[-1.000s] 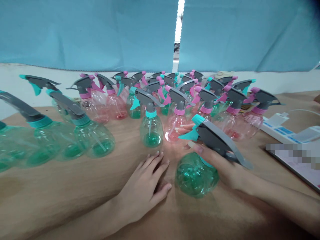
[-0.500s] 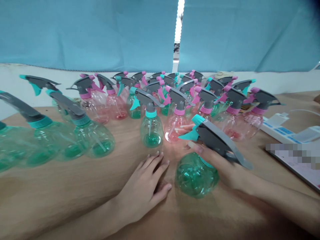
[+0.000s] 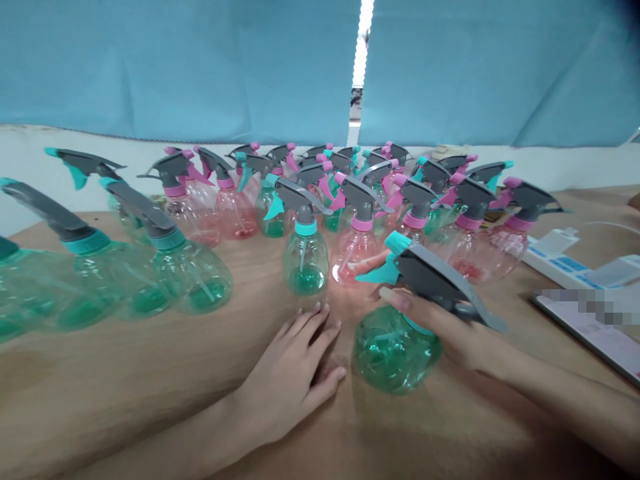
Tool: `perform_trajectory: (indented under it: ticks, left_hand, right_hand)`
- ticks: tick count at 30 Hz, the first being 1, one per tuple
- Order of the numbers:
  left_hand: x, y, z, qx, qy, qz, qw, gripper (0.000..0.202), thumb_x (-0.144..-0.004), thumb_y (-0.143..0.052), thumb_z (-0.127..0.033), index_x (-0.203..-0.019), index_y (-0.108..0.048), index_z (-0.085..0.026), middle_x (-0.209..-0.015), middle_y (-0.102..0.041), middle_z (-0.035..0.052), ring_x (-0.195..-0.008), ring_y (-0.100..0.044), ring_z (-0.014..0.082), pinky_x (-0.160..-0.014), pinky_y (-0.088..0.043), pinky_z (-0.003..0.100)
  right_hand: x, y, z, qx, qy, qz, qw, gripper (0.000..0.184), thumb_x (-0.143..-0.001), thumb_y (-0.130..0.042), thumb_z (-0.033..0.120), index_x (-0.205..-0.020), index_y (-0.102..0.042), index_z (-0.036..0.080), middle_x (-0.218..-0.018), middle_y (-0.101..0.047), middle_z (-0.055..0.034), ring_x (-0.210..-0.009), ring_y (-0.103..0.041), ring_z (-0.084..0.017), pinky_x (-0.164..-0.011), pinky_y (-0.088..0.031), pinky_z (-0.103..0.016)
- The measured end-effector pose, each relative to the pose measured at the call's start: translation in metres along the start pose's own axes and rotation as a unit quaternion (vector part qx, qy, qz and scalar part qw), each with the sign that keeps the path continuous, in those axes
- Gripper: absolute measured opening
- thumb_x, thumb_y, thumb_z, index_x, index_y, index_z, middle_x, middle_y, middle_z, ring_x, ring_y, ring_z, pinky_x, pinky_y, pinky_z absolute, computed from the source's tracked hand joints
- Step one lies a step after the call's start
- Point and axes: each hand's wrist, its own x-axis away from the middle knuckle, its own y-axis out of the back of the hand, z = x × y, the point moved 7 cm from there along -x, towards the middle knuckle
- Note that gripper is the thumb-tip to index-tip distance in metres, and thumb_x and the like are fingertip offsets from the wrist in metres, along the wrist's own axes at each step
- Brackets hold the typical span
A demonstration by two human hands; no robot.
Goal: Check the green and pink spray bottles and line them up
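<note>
A green spray bottle [image 3: 395, 350] with a grey and teal trigger head [image 3: 430, 280] stands tilted on the wooden table [image 3: 125, 373] in front of me. My right hand [image 3: 445, 327] is wrapped round its neck under the trigger head. To the left of that bottle my left hand [image 3: 295, 377] lies flat on the table, fingers stretched out and empty. Just beyond my hands stand a small green bottle [image 3: 305, 257] and a pink bottle [image 3: 355, 250].
Several green spray bottles [image 3: 190, 273] stand at the left, and several pink and green ones [image 3: 470, 227] crowd the back. A white power strip [image 3: 565, 260] and a flat paper or board [image 3: 595, 330] lie at the right. A blue curtain [image 3: 175, 67] hangs behind.
Hardly anything has changed; the view has shifted slightly and the held bottle stays in my right hand.
</note>
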Motion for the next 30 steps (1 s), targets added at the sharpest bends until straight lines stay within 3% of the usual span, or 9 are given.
perform_trajectory:
  ticks: [3,7,10,15,19,23,26,30]
  left_hand:
    - [0.0,0.0,0.0,0.004,0.001,-0.004,1.0,0.05,-0.094,-0.05,-0.039,-0.137,-0.044,-0.014,-0.145,-0.042,0.015,-0.134,-0.035,0.0304,-0.104,-0.036,0.048]
    - [0.0,0.001,0.001,0.004,0.0,-0.009,1.0,0.05,-0.094,-0.05,-0.039,-0.137,-0.044,-0.015,-0.145,-0.042,0.0142,-0.134,-0.035,0.0302,-0.105,-0.034,0.048]
    - [0.0,0.0,0.001,-0.001,0.001,-0.004,1.0,0.051,-0.095,-0.05,-0.039,-0.138,-0.043,-0.014,-0.146,-0.041,0.0142,-0.135,-0.034,0.0296,-0.106,-0.034,0.048]
    - [0.0,-0.001,0.001,-0.009,0.001,0.003,1.0,0.05,-0.095,-0.05,-0.037,-0.138,-0.043,-0.013,-0.146,-0.041,0.0144,-0.135,-0.033,0.0291,-0.106,-0.034,0.048]
    - [-0.001,-0.001,0.003,-0.013,0.003,0.004,1.0,0.05,-0.095,-0.049,-0.039,-0.138,-0.043,-0.014,-0.146,-0.041,0.0142,-0.134,-0.035,0.0301,-0.105,-0.035,0.049]
    - [0.0,-0.001,0.003,-0.017,0.007,0.001,1.0,0.049,-0.096,-0.048,-0.039,-0.137,-0.044,-0.015,-0.144,-0.043,0.0142,-0.132,-0.038,0.0304,-0.104,-0.036,0.049]
    - [0.0,0.0,0.002,-0.016,0.005,-0.006,1.0,0.049,-0.096,-0.047,-0.04,-0.138,-0.043,-0.015,-0.144,-0.043,0.0133,-0.132,-0.038,0.029,-0.104,-0.036,0.046]
    - [0.001,0.0,0.002,-0.023,0.0,-0.01,1.0,0.05,-0.097,-0.045,-0.041,-0.138,-0.043,-0.015,-0.145,-0.042,0.0128,-0.133,-0.037,0.0292,-0.104,-0.035,0.047]
  right_hand:
    - [0.0,0.004,-0.004,0.003,-0.005,0.004,1.0,0.007,-0.085,-0.062,0.029,-0.083,-0.069,0.027,-0.079,-0.072,0.0026,-0.068,-0.067,-0.015,-0.064,-0.054,-0.027]
    - [-0.002,0.001,-0.007,0.0,-0.011,0.067,0.998,0.01,-0.086,-0.061,0.033,-0.086,-0.068,0.025,-0.07,-0.067,0.0019,-0.059,-0.062,-0.015,-0.055,-0.051,-0.027]
    - [-0.005,-0.002,-0.001,-0.011,-0.003,0.096,0.995,0.014,-0.085,-0.061,0.037,-0.089,-0.066,0.025,-0.072,-0.065,0.0011,-0.062,-0.061,-0.016,-0.056,-0.05,-0.027]
    - [-0.008,-0.001,0.013,-0.023,0.03,0.093,0.995,0.021,-0.084,-0.06,0.043,-0.076,-0.059,0.024,-0.065,-0.056,0.0024,-0.058,-0.054,-0.013,-0.055,-0.047,-0.026]
    - [-0.008,-0.005,0.022,-0.009,0.032,0.125,0.992,0.021,-0.086,-0.056,0.045,-0.083,-0.06,0.025,-0.071,-0.058,0.0014,-0.063,-0.056,-0.015,-0.06,-0.048,-0.029]
    - [-0.008,-0.004,0.022,-0.013,0.034,0.107,0.994,0.024,-0.083,-0.059,0.047,-0.096,-0.063,0.027,-0.071,-0.058,0.0021,-0.056,-0.053,-0.013,-0.052,-0.045,-0.027]
    - [-0.005,0.001,0.013,0.01,0.034,0.061,0.997,0.029,-0.079,-0.06,0.055,-0.081,-0.063,0.026,-0.062,-0.053,0.0027,-0.053,-0.048,-0.013,-0.049,-0.042,-0.026]
    - [0.002,0.006,-0.003,0.007,0.014,0.017,1.0,0.042,-0.074,-0.061,0.062,-0.063,-0.051,0.023,-0.056,-0.045,0.0037,-0.05,-0.041,-0.012,-0.044,-0.035,-0.025]
